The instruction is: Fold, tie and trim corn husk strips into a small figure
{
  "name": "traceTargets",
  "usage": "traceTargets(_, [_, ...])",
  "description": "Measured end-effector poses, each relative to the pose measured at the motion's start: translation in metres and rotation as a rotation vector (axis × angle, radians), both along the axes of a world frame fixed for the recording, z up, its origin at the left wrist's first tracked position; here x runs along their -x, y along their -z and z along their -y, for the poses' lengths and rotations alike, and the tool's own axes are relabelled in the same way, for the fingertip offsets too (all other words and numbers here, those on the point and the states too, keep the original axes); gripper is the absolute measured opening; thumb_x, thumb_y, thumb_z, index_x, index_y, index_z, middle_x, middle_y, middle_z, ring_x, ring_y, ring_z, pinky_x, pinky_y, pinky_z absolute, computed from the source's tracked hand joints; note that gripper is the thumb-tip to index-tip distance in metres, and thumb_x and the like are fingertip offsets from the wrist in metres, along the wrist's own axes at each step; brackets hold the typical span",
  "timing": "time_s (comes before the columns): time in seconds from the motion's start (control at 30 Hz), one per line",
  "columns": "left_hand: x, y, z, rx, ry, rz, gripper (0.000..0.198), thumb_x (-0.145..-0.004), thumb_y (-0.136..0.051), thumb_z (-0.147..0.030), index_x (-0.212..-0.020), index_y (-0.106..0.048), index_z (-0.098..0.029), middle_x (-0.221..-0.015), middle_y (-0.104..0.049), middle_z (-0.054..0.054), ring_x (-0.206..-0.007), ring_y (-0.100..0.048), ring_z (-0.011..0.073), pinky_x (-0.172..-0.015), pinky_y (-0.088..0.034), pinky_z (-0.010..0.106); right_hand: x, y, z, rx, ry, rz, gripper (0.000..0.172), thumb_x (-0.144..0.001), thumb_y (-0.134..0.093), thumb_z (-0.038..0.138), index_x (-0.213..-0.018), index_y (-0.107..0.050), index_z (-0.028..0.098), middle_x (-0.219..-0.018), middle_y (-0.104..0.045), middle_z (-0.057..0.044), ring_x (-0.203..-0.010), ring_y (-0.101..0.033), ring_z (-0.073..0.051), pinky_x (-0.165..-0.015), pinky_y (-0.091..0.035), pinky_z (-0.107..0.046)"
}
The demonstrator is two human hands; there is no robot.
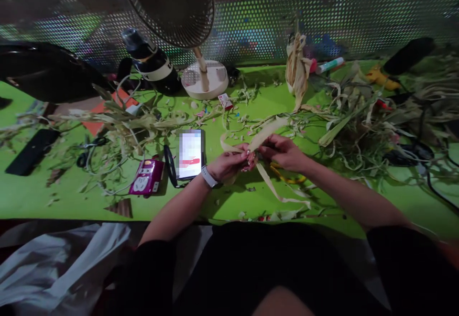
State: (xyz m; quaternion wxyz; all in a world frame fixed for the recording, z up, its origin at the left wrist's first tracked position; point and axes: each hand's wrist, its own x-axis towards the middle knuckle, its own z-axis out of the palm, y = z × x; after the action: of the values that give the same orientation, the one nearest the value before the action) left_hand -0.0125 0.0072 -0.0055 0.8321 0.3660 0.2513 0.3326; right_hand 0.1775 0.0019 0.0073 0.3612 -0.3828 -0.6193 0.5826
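My left hand (231, 164), with a pale watch band on its wrist, pinches a bundle of dry corn husk strips (268, 129). Close against it, my right hand (281, 152) also has its fingers closed on the husk. One wide strip rises between the hands to the upper right, and a narrow one hangs down toward the table's front edge. Small shiny bits show where the fingers meet; I cannot make out what they are. Just left of my left hand lies a lit phone (190, 153). A yellow loop (289, 176) is partly hidden under my right hand.
A white fan (204, 79) and a dark bottle (154, 67) stand at the back, before a perforated screen. A tied husk bundle (297, 67) leans there. Husk scraps (344, 129) cover the right. A purple power adapter (147, 177), scissors (88, 151) and a black case (32, 151) lie left.
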Motion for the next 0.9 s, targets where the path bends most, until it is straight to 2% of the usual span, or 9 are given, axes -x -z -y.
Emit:
traceTargets(0.1, [0.002, 0.000, -0.001, -0.008, 0.049, -0.004, 0.041, -0.055, -0.086, -0.044, -0.063, -0.058, -0.015, -0.058, -0.056, 0.001, -0.050, -0.053, 0.0110, -0.045, -0.037, 0.024, 0.001, -0.002, 0.002, -0.015, -0.045, 0.035, 0.037, -0.081, -0.062, 0.055, -0.079, -0.060, 0.019, -0.069, -0.060, -0.001, -0.058, -0.052, -0.012, -0.055, -0.046, -0.027])
traceTargets(0.17, [0.001, 0.002, -0.004, -0.026, 0.013, 0.002, 0.038, -0.057, -0.084, -0.044, -0.068, -0.062, -0.015, -0.063, -0.060, 0.002, -0.055, -0.057, 0.0127, -0.052, -0.044, 0.026, -0.002, -0.003, 0.000, -0.130, 0.009, 0.126, 0.034, -0.084, -0.059, 0.053, -0.079, -0.061, 0.020, -0.068, -0.060, -0.001, -0.059, -0.053, -0.013, -0.057, -0.046, -0.027])
traceTargets(0.3, [0.001, 0.006, -0.017, -0.117, -0.296, -0.134, 0.034, -0.068, -0.078, -0.040, -0.091, -0.068, -0.018, -0.088, -0.071, 0.005, -0.084, -0.065, 0.0157, -0.079, -0.047, 0.028, -0.021, -0.010, -0.012, -0.567, 0.313, 0.396, 0.023, -0.090, -0.054, 0.043, -0.085, -0.064, 0.022, -0.079, -0.066, -0.004, -0.070, -0.058, -0.017, -0.067, -0.048, -0.032])
traceTargets(0.37, [0.003, 0.006, -0.022, -0.211, -0.497, -0.304, 0.029, -0.074, -0.073, -0.045, -0.077, -0.067, -0.016, -0.075, -0.068, 0.003, -0.074, -0.062, 0.0132, -0.075, -0.045, 0.026, -0.032, -0.011, -0.019, -0.772, 0.450, 0.535, 0.021, -0.092, -0.052, 0.039, -0.089, -0.065, 0.023, -0.084, -0.068, -0.007, -0.075, -0.060, -0.019, -0.071, -0.048, -0.035])
traceTargets(0.43, [0.004, 0.003, -0.022, -0.383, -0.658, -0.417, 0.039, -0.079, -0.065, -0.050, -0.061, -0.060, -0.016, -0.058, -0.058, -0.001, -0.058, -0.053, 0.0104, -0.066, -0.041, 0.025, -0.039, -0.011, -0.022, -0.910, 0.501, 0.632, 0.019, -0.092, -0.052, 0.036, -0.091, -0.067, 0.023, -0.085, -0.069, -0.009, -0.079, -0.061, -0.021, -0.073, -0.047, -0.036])
traceTargets(0.53, [0.002, -0.008, -0.011, -0.631, -0.648, -0.468, 0.029, -0.076, -0.071, -0.046, -0.073, -0.066, -0.018, -0.071, -0.063, 0.002, -0.069, -0.056, 0.0133, -0.069, -0.041, 0.026, -0.039, -0.008, -0.017, -1.004, 0.391, 0.686, 0.019, -0.093, -0.051, 0.031, -0.098, -0.068, 0.025, -0.085, -0.070, -0.008, -0.079, -0.062, -0.021, -0.073, -0.047, -0.037])
traceTargets(0.63, [-0.004, -0.014, 0.002, -0.721, -0.545, -0.493, 0.027, -0.071, -0.076, -0.042, -0.085, -0.070, -0.019, -0.089, -0.067, 0.006, -0.087, -0.058, 0.0189, -0.082, -0.042, 0.030, -0.031, -0.006, -0.005, -1.082, 0.231, 0.724, 0.022, -0.094, -0.048, 0.026, -0.103, -0.068, 0.026, -0.084, -0.071, -0.006, -0.077, -0.063, -0.019, -0.070, -0.047, -0.035])
traceTargets(0.77, [-0.010, -0.011, 0.011, -0.720, -0.465, -0.500, 0.022, -0.078, -0.069, -0.041, -0.074, -0.065, -0.020, -0.077, -0.059, 0.004, -0.075, -0.052, 0.0179, -0.078, -0.041, 0.032, -0.020, -0.008, 0.010, -1.152, 0.104, 0.741, 0.023, -0.094, -0.048, 0.022, -0.105, -0.067, 0.025, -0.095, -0.073, -0.008, -0.083, -0.065, -0.020, -0.070, -0.050, -0.034])
traceTargets(0.9, [-0.013, -0.011, 0.015, -0.751, -0.457, -0.486, 0.033, -0.087, -0.056, -0.046, -0.065, -0.057, -0.021, -0.065, -0.048, 0.001, -0.064, -0.044, 0.0156, -0.070, -0.037, 0.032, -0.013, -0.012, 0.016, -1.119, 0.011, 0.676, 0.024, -0.094, -0.047, 0.020, -0.105, -0.067, 0.027, -0.103, -0.072, -0.008, -0.090, -0.066, -0.020, -0.076, -0.052, -0.035])
